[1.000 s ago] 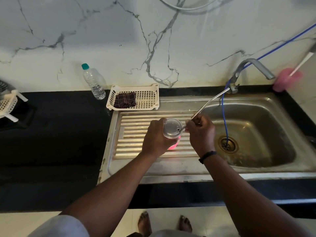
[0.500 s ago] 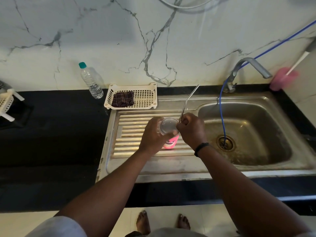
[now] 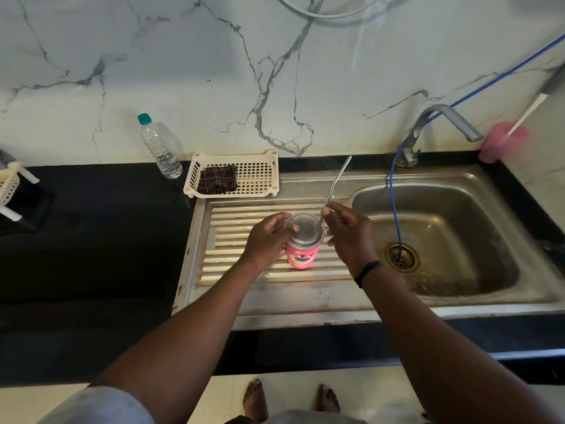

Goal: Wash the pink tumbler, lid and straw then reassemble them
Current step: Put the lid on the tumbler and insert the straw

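Note:
The pink tumbler [image 3: 301,258] with a face print stands upright on the steel drainboard [image 3: 226,240]. Its clear lid [image 3: 302,226] is on top. The bent metal straw [image 3: 337,179] passes down through the lid near its right edge and leans up toward the wall. My left hand [image 3: 266,240] grips the tumbler's top from the left, with the thumb on the lid. My right hand [image 3: 348,234] pinches the straw just above the lid.
A white basket [image 3: 260,175] holding a dark cloth [image 3: 217,179] sits behind the drainboard, with a water bottle [image 3: 160,148] to its left. To the right are the sink basin [image 3: 443,234], the tap [image 3: 440,122], a blue hose [image 3: 394,203] and a pink cup [image 3: 501,142].
The straw swung from pointing right toward the tap to nearly upright and slid down through the lid. The tumbler came down onto the drainboard.

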